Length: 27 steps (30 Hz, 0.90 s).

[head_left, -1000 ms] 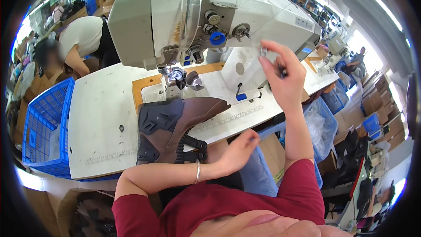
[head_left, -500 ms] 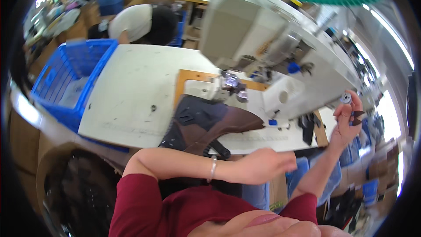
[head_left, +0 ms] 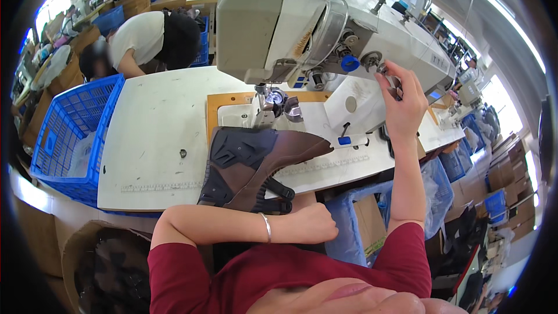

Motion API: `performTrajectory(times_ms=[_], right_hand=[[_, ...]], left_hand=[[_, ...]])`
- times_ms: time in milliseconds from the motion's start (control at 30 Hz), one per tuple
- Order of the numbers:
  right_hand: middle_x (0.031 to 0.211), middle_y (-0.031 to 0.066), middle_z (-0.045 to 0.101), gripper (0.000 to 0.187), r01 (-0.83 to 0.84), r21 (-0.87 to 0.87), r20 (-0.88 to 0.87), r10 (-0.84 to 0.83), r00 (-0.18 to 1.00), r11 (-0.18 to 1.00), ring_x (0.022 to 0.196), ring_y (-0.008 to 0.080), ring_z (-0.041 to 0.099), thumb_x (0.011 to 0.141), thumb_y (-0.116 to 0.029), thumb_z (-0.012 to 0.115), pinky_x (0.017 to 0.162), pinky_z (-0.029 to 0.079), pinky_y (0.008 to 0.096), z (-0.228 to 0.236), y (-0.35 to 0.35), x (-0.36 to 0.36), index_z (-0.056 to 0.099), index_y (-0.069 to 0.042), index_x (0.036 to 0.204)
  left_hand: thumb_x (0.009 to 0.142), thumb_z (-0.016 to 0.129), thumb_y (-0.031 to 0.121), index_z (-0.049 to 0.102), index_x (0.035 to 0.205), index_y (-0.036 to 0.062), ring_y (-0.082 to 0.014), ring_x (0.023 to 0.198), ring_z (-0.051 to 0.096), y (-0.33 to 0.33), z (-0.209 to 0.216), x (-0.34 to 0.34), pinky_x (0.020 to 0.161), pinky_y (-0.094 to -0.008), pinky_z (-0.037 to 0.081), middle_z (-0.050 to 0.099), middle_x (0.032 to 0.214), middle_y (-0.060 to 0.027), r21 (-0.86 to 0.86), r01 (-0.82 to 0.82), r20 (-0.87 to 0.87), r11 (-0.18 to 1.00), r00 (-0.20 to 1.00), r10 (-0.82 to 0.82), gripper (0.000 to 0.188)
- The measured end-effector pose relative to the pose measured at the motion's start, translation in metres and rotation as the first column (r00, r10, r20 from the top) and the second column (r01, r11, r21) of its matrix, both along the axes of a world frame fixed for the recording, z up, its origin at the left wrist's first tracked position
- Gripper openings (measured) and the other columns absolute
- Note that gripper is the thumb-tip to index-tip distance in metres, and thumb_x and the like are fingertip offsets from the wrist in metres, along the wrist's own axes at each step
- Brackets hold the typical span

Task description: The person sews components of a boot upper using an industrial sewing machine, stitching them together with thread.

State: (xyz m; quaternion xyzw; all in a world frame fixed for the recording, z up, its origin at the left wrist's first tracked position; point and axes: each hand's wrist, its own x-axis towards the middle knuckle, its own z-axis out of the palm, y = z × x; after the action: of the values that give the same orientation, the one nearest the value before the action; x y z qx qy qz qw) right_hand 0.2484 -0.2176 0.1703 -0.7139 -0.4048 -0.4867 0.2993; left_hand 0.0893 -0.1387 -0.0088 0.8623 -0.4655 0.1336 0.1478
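My right hand [head_left: 405, 102] is raised to the front of the sewing machine [head_left: 250, 20]. Its fingertips pinch a small metal bobbin [head_left: 381, 68] against the round metal fittings there. A small dark piece [head_left: 396, 89], whose kind I cannot make out, shows among the curled fingers. My left hand [head_left: 314, 223] is closed in a fist in front of the table edge; whatever it may hold is hidden. Beyond that forearm, a brown and black shoe upper [head_left: 247, 160] lies by the machine's needle area, with straps hanging at the table edge.
A blue plastic crate [head_left: 70, 140] stands at the left of the white table [head_left: 151, 134]. Behind the table a person [head_left: 139, 41] bends down. At lower left sits a carton [head_left: 75, 256] of dark pieces; a bin with a blue liner [head_left: 343, 221] is right of my fist.
My right hand has moved left and up with the bobbin, from the machine's right side to its front fittings. My left fist has drawn back left. The view has shifted.
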Motion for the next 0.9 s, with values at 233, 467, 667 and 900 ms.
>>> performTrajectory(times_ms=[233, 467, 667, 900], right_hand=[[0.079, 0.0068, 0.062, 0.029, -0.006, 0.033, 0.085, 0.003, 0.996, 0.999, 0.07, 0.0182, 0.064, 0.067, 0.004, 0.074, 0.06, 0.049, 0.028, -0.012, 0.006, 0.015, 0.064, -0.004, 0.093], [0.077, 0.0039, 0.058, 0.039, -0.047, 0.271, 0.061, 0.032, 0.998, 0.961, 0.054, 0.0094, 0.044, 0.07, -0.01, 0.079, 0.051, 0.037, 0.0203, -0.003, 0.008, 0.019, 0.061, -0.006, 0.104], [0.092, 0.0065, 0.064, 0.03, -0.27, 0.777, -0.341, 0.741, 0.578, 0.568, 0.053, 0.0022, 0.04, 0.087, -0.014, 0.064, 0.046, 0.031, 0.0184, 0.027, -0.015, 0.035, 0.059, 0.003, 0.111], [0.076, 0.001, 0.061, 0.015, 0.08, 0.297, -0.043, -0.071, 0.997, 0.952, 0.054, 0.0094, 0.051, 0.076, -0.001, 0.068, 0.049, 0.041, 0.0261, -0.015, -0.008, 0.043, 0.066, -0.008, 0.089]], left_hand=[[0.07, 0.059, 0.014, 0.06, 0.066, 0.006, -0.0233, 0.055, 0.063, 0.01, -0.005, 0.002, 0.043, -0.0349, 0.047, 0.059, 0.056, -0.0072, 0.011, -0.029, 0.0, 1.0, 1.0, 0.029, 0.009], [0.075, 0.059, 0.017, 0.062, 0.07, 0.0066, -0.0231, 0.055, 0.063, 0.013, 0.001, 0.004, 0.044, -0.0337, 0.047, 0.059, 0.055, -0.0072, 0.014, 0.003, -0.027, 1.0, 1.0, -0.003, 0.012], [0.082, 0.059, 0.025, 0.062, 0.073, 0.0069, -0.0245, 0.055, 0.063, 0.024, 0.005, -0.004, 0.047, -0.0352, 0.047, 0.059, 0.055, -0.0087, 0.083, -0.033, -0.119, 0.996, 0.992, 0.043, 0.02], [0.086, 0.058, 0.029, 0.061, 0.072, 0.0084, -0.0253, 0.056, 0.063, 0.037, 0.018, -0.012, 0.048, -0.0366, 0.047, 0.057, 0.052, -0.0081, -0.001, -0.052, -0.212, 0.999, 0.976, 0.051, 0.025]])
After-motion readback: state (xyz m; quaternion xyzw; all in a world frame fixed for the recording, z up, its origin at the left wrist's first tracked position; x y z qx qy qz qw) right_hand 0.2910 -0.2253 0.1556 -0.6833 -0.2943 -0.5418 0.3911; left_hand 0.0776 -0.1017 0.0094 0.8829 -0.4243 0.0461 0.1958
